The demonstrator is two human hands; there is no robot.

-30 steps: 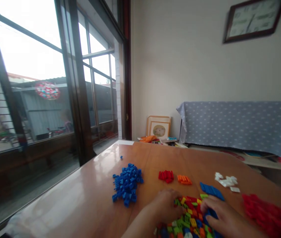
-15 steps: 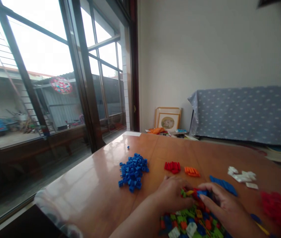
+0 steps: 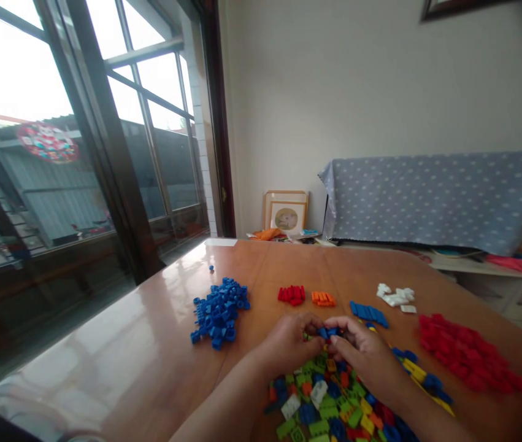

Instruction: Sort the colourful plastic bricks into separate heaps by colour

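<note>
My left hand [image 3: 294,339] and my right hand [image 3: 365,348] meet over a mixed heap of plastic toy bricks [image 3: 329,402]. Small blue toy bricks [image 3: 329,332] show between the fingertips, and both hands are closed on them. Part of these bricks is hidden by my fingers, so I cannot tell whether they are joined. Green, yellow, orange, white, red and blue bricks mix in the heap below my palms. Just beyond my right hand lies a row of blue bricks [image 3: 368,313].
Sorted on the brown table [image 3: 150,344] are a blue pile [image 3: 221,312], a red group [image 3: 291,294], an orange group [image 3: 324,299], white pieces [image 3: 395,296] and a large red pile [image 3: 467,353]. One blue piece [image 3: 211,268] lies alone. Windows stand at left.
The view has turned right, bringing the large red pile fully into sight. My hands have drawn together, with blue bricks now between both sets of fingertips.
</note>
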